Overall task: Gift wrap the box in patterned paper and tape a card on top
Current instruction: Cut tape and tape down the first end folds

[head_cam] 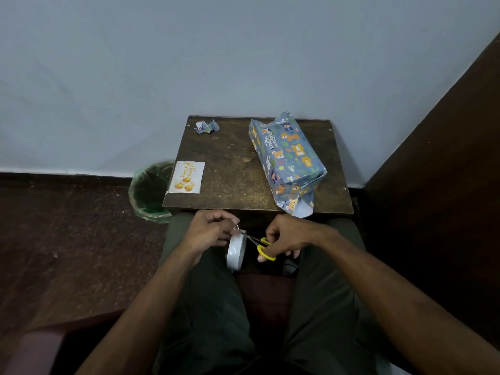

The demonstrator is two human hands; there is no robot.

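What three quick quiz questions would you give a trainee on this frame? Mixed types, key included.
1. True or false: the white birthday card with gold balloons is already taped on the box wrapped in blue animal-print paper.
2. Which hand holds the yellow-handled scissors? A) left hand B) right hand C) neither
3. Fill in: the crumpled scrap of patterned paper lies at the far ____ corner of the dark wooden table.

Key:
1. False; the card lies apart from the box, at the table's near left edge.
2. B; the right hand grips them, while the left hand holds the white tape roll.
3. left
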